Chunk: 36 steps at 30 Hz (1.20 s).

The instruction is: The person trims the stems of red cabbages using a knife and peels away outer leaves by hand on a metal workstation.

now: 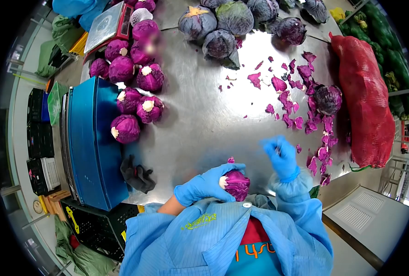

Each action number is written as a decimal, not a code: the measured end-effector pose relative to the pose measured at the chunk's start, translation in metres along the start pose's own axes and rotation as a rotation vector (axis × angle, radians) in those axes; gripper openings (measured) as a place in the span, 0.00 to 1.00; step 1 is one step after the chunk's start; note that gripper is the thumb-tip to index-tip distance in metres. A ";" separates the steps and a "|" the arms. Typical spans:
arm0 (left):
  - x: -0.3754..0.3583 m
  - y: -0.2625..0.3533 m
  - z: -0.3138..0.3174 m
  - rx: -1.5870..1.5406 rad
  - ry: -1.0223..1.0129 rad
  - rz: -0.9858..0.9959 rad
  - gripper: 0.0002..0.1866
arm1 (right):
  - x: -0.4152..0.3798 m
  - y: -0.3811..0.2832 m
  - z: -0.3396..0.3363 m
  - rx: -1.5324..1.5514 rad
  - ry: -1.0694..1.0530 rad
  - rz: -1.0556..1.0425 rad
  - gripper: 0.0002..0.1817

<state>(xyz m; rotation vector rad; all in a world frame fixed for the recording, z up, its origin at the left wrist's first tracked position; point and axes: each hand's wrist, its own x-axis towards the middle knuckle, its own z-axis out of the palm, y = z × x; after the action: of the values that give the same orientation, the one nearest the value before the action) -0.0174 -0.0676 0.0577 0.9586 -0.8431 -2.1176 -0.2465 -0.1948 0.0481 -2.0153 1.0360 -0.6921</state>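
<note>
My left hand (209,184), in a blue glove, is wrapped around a trimmed red cabbage (237,186) at the table's near edge, close to my body. The cabbage lies on its side, its pale cut stem facing left. To its right, my right hand (281,158), also gloved in blue, is raised above the steel table (204,124), apart from the cabbage. Its fingers are curled together and somewhat blurred; a small dark bit shows between them, too little to name. A purple leaf scrap (231,160) lies just beyond the held cabbage.
Trimmed cabbages (126,129) are grouped at the left beside a weighing scale (105,27) and a blue box (94,142). A dark cloth (136,175) lies near. Untrimmed cabbages (234,18) sit at the back. Leaf scraps (285,99) and a red mesh sack (365,101) are right.
</note>
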 end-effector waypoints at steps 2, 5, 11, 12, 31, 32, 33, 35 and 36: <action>0.001 -0.007 0.003 0.175 0.128 0.069 0.48 | 0.001 0.001 0.000 0.057 0.061 0.157 0.20; 0.005 -0.006 0.001 0.333 0.237 0.105 0.46 | -0.008 -0.017 0.005 0.263 -0.169 0.157 0.29; 0.006 0.000 -0.004 0.211 0.183 0.170 0.41 | -0.027 -0.052 0.025 0.236 -0.492 0.098 0.34; 0.006 -0.007 -0.002 0.237 0.270 0.138 0.41 | -0.032 -0.054 0.028 0.227 -0.448 0.108 0.33; 0.008 -0.015 0.015 0.460 0.352 -0.005 0.53 | -0.056 -0.033 0.014 0.485 -0.502 0.477 0.22; 0.008 -0.015 0.015 0.470 0.364 0.017 0.53 | -0.054 -0.035 0.012 0.488 -0.480 0.440 0.20; 0.008 -0.014 0.015 0.479 0.377 0.038 0.53 | -0.051 -0.038 0.009 0.492 -0.459 0.403 0.17; 0.009 -0.014 0.013 0.495 0.393 0.059 0.53 | -0.049 -0.041 0.008 0.431 -0.430 0.319 0.15; 0.011 -0.018 0.011 0.497 0.395 0.057 0.52 | -0.049 -0.041 0.008 0.365 -0.423 0.276 0.14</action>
<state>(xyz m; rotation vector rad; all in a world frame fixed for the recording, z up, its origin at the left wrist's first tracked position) -0.0373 -0.0623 0.0457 1.5240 -1.1901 -1.6110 -0.2484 -0.1342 0.0707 -1.5711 0.8402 -0.2650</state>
